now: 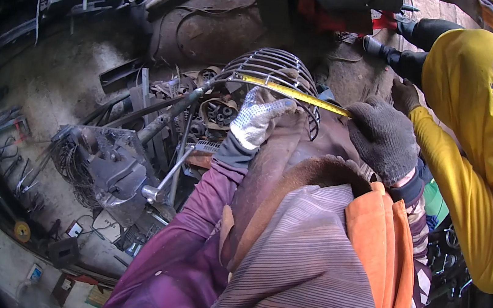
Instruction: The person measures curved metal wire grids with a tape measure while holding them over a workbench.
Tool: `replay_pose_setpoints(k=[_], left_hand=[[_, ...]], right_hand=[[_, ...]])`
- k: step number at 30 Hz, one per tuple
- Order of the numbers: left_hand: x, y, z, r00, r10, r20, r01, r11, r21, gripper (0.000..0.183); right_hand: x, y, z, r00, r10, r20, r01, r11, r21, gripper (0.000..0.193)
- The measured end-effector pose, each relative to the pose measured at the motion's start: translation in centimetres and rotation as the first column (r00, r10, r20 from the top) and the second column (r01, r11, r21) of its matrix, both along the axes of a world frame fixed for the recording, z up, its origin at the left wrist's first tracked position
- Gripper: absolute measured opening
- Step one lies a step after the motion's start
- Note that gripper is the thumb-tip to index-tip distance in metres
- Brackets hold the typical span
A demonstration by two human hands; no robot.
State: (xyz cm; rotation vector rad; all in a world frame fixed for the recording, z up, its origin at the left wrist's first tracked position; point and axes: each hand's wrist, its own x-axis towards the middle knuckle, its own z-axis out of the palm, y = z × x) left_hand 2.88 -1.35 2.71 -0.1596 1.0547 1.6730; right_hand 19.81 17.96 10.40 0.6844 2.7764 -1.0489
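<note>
A yellow tape measure (294, 93) is stretched across the rim of a round cage of bent metal bars (270, 61). My left hand (260, 119), in a white glove with blue dots, grips the near rim of the cage beside the end of the tape. Its fingertips are partly hidden behind the rim and tape. In a dark grey knit glove, my right hand (387, 137) is closed around the other end of the tape; the tape's case is hidden inside it. A brown leather apron (271, 157) covers my front, close below the cage.
A co-worker in a yellow shirt (478, 121) crouches close on the right, a gloved hand near my right hand. At left stands a metal vise (115, 169) with a long handle. Tins of metal rings (219, 112) sit beyond my left arm. Tools (25, 179) lie at far left.
</note>
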Motion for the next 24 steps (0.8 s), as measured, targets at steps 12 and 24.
replay_pose_setpoints(k=[12, 24], left_hand=[[-1.4, -1.5, -3.3, 0.995, -0.022, 0.093, 0.021, 1.000, 0.016, 0.047], [-1.4, -1.5, -3.2, 0.996, 0.032, 0.078, -0.028, 0.998, -0.047, 0.042]], right_hand=[[-0.8, 1.8, -2.8, 0.999, 0.040, 0.020, -0.039, 0.998, -0.039, 0.021], [-1.3, 2.6, -3.7, 0.998, 0.049, 0.031, -0.048, 0.998, -0.026, 0.020]])
